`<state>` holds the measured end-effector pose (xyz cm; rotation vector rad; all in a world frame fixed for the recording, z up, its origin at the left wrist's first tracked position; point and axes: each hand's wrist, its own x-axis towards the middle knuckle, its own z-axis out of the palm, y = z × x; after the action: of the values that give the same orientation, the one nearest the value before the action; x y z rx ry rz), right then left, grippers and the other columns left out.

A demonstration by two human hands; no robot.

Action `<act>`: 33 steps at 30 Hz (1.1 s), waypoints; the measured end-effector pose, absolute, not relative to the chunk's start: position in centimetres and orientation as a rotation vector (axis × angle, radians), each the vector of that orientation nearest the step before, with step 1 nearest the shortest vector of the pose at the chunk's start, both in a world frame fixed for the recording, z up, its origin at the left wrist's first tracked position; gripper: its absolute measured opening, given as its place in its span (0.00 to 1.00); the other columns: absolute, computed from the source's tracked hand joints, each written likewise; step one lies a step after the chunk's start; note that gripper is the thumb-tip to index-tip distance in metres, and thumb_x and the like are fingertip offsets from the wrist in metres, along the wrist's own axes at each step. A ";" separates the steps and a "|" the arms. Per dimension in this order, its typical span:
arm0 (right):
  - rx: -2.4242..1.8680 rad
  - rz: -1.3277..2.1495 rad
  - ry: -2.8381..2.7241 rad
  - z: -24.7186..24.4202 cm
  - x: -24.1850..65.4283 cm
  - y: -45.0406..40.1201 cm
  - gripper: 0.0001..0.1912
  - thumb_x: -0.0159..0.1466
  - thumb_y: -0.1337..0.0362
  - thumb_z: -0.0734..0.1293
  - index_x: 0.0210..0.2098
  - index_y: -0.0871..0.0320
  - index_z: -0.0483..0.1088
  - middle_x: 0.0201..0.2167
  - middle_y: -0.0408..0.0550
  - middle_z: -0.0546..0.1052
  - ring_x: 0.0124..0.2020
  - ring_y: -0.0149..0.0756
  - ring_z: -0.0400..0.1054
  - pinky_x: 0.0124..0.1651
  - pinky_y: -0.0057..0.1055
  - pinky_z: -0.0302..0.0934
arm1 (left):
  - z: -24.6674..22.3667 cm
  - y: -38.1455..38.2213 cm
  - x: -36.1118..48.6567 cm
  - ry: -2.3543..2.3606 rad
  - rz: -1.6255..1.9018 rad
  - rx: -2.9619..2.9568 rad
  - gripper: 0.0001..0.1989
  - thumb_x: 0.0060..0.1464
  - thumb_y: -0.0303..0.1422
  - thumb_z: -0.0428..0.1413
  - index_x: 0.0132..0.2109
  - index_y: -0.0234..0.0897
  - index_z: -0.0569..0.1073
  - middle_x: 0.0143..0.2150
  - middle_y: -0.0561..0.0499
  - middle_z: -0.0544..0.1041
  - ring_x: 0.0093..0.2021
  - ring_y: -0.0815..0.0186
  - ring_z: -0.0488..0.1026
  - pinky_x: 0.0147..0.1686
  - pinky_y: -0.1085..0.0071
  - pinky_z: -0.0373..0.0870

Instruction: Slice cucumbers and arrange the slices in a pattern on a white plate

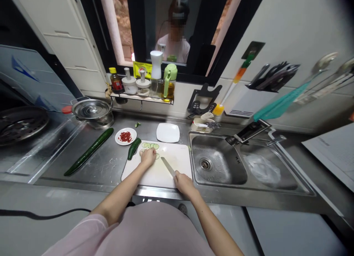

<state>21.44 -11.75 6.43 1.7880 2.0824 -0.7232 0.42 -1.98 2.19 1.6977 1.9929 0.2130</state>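
My right hand (183,183) grips the handle of a kitchen knife (168,166), whose blade points up and left over the white cutting board (177,154). On the board's left half, my left hand (148,157) is curled down onto thin cucumber slices, with its fingertips partly hidden. A row of pale green cucumber slices (151,146) lies just beyond that hand, and single slices peek out on either side of it. A cut piece of cucumber (134,149) rests at the board's left edge.
A whole cucumber (89,151) lies at left, near a plate of chopped red pepper (125,136). A white square plate (167,132) sits behind the board. The double sink (218,180) is at right. A lidded pot (94,114) and a condiment rack (142,97) stand at the back.
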 end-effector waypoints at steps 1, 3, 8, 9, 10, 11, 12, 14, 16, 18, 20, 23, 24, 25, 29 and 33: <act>1.790 -0.730 2.075 6.5 21.4 -11.7 0.15 0.69 0.63 0.52 0.49 0.58 0.65 0.43 0.57 0.77 0.46 0.44 0.72 0.41 0.33 0.57 | 2.1 -2.3 0.2 1.998 0.246 1.682 0.08 0.53 0.29 0.50 0.39 0.42 0.73 0.39 0.49 0.79 0.47 0.57 0.72 0.48 0.60 0.54; 1.789 -0.732 2.075 6.7 21.4 -11.6 0.15 0.68 0.63 0.52 0.49 0.58 0.65 0.43 0.57 0.77 0.45 0.44 0.72 0.40 0.33 0.57 | 1.9 -3.0 -0.3 2.030 0.314 1.651 0.08 0.54 0.30 0.51 0.40 0.42 0.73 0.40 0.50 0.79 0.47 0.58 0.72 0.48 0.61 0.54; 1.785 -0.746 2.055 7.1 21.3 -11.2 0.15 0.69 0.63 0.53 0.50 0.57 0.65 0.44 0.58 0.77 0.45 0.43 0.72 0.39 0.32 0.56 | 1.6 -4.3 -2.4 2.141 0.377 1.590 0.08 0.56 0.34 0.50 0.41 0.43 0.73 0.40 0.51 0.80 0.47 0.59 0.72 0.47 0.62 0.54; 1.785 -0.747 2.045 7.1 21.3 -11.2 0.15 0.69 0.63 0.53 0.50 0.57 0.65 0.44 0.58 0.77 0.45 0.43 0.72 0.39 0.31 0.56 | 1.7 -4.5 -2.8 2.157 0.370 1.584 0.08 0.56 0.34 0.50 0.41 0.43 0.74 0.40 0.51 0.80 0.47 0.58 0.72 0.47 0.62 0.54; 1.786 -0.746 2.038 7.1 21.3 -11.1 0.15 0.69 0.63 0.53 0.50 0.57 0.65 0.44 0.58 0.77 0.45 0.43 0.72 0.39 0.31 0.56 | 1.8 -4.6 -3.2 2.174 0.362 1.578 0.09 0.56 0.34 0.50 0.41 0.43 0.74 0.40 0.50 0.80 0.47 0.58 0.72 0.47 0.62 0.55; 1.788 -0.743 2.036 7.1 21.4 -11.1 0.15 0.69 0.63 0.53 0.49 0.57 0.65 0.44 0.58 0.77 0.45 0.43 0.72 0.39 0.31 0.56 | 1.9 -4.6 -3.5 2.188 0.354 1.574 0.09 0.56 0.34 0.50 0.41 0.43 0.74 0.40 0.50 0.80 0.47 0.58 0.72 0.47 0.62 0.55; 1.788 -0.740 2.038 7.0 21.4 -11.1 0.15 0.69 0.63 0.53 0.49 0.57 0.65 0.44 0.57 0.77 0.46 0.43 0.72 0.39 0.31 0.56 | 2.0 -4.7 -3.8 2.200 0.347 1.570 0.09 0.57 0.34 0.50 0.41 0.44 0.74 0.40 0.50 0.80 0.47 0.57 0.72 0.47 0.62 0.55; 1.787 -0.740 2.045 6.9 21.4 -11.1 0.15 0.69 0.62 0.53 0.49 0.57 0.65 0.44 0.57 0.77 0.45 0.43 0.72 0.38 0.30 0.56 | 2.3 -4.7 -4.4 2.223 0.340 1.566 0.09 0.57 0.34 0.49 0.41 0.44 0.74 0.40 0.49 0.80 0.48 0.57 0.72 0.48 0.61 0.55; 1.786 -0.744 2.044 6.8 21.4 -11.0 0.15 0.69 0.61 0.53 0.49 0.56 0.65 0.44 0.56 0.77 0.45 0.42 0.72 0.38 0.30 0.56 | 2.5 -4.8 -4.9 2.244 0.339 1.571 0.10 0.58 0.33 0.49 0.40 0.43 0.74 0.41 0.49 0.80 0.47 0.56 0.72 0.48 0.60 0.54; 1.786 -0.745 2.036 6.7 21.5 -11.0 0.15 0.69 0.62 0.53 0.49 0.57 0.65 0.44 0.56 0.77 0.45 0.42 0.72 0.39 0.30 0.56 | 2.6 -4.8 -5.2 2.262 0.335 1.579 0.10 0.58 0.33 0.48 0.40 0.43 0.74 0.41 0.48 0.80 0.47 0.55 0.72 0.48 0.59 0.55; 1.783 -0.742 2.040 6.6 21.5 -11.0 0.15 0.68 0.62 0.52 0.49 0.57 0.65 0.44 0.57 0.77 0.45 0.42 0.72 0.39 0.31 0.56 | 2.7 -4.8 -5.5 2.277 0.324 1.587 0.10 0.58 0.33 0.48 0.41 0.42 0.75 0.41 0.47 0.80 0.47 0.55 0.71 0.48 0.58 0.55; 1.782 -0.745 2.048 6.5 21.6 -10.9 0.15 0.68 0.62 0.52 0.49 0.57 0.65 0.44 0.56 0.77 0.45 0.42 0.72 0.39 0.31 0.56 | 2.5 -4.9 -5.7 2.294 0.300 1.598 0.10 0.58 0.33 0.48 0.41 0.43 0.75 0.41 0.48 0.79 0.46 0.54 0.71 0.48 0.57 0.54; 1.786 -0.750 2.048 6.6 21.6 -10.9 0.15 0.68 0.62 0.52 0.49 0.57 0.65 0.44 0.56 0.77 0.45 0.42 0.72 0.39 0.31 0.56 | 2.4 -4.9 -5.8 2.299 0.289 1.604 0.11 0.58 0.33 0.48 0.41 0.43 0.75 0.41 0.48 0.79 0.46 0.54 0.71 0.48 0.57 0.54; 1.789 -0.755 2.045 6.6 21.6 -10.9 0.16 0.68 0.62 0.52 0.49 0.57 0.65 0.44 0.56 0.77 0.45 0.42 0.72 0.38 0.31 0.56 | 2.4 -5.0 -5.8 2.304 0.278 1.611 0.11 0.58 0.33 0.48 0.41 0.43 0.75 0.41 0.48 0.79 0.46 0.54 0.71 0.48 0.57 0.54; 1.798 -0.765 2.036 6.8 21.5 -10.9 0.15 0.69 0.62 0.52 0.49 0.56 0.65 0.44 0.56 0.77 0.45 0.43 0.72 0.38 0.30 0.56 | 2.3 -5.3 -5.7 2.321 0.225 1.687 0.13 0.59 0.33 0.47 0.43 0.44 0.76 0.44 0.46 0.79 0.48 0.54 0.69 0.49 0.56 0.53; 1.802 -0.762 2.028 7.0 21.4 -10.9 0.15 0.69 0.62 0.52 0.49 0.55 0.65 0.44 0.55 0.77 0.45 0.42 0.72 0.38 0.30 0.55 | 2.4 -5.5 -5.5 2.318 0.164 1.781 0.15 0.61 0.34 0.46 0.43 0.43 0.77 0.48 0.43 0.77 0.51 0.52 0.67 0.50 0.55 0.53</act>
<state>21.44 -10.93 6.98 1.8024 2.0276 -0.7620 -5.54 -5.51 2.37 1.7813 2.3176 0.1640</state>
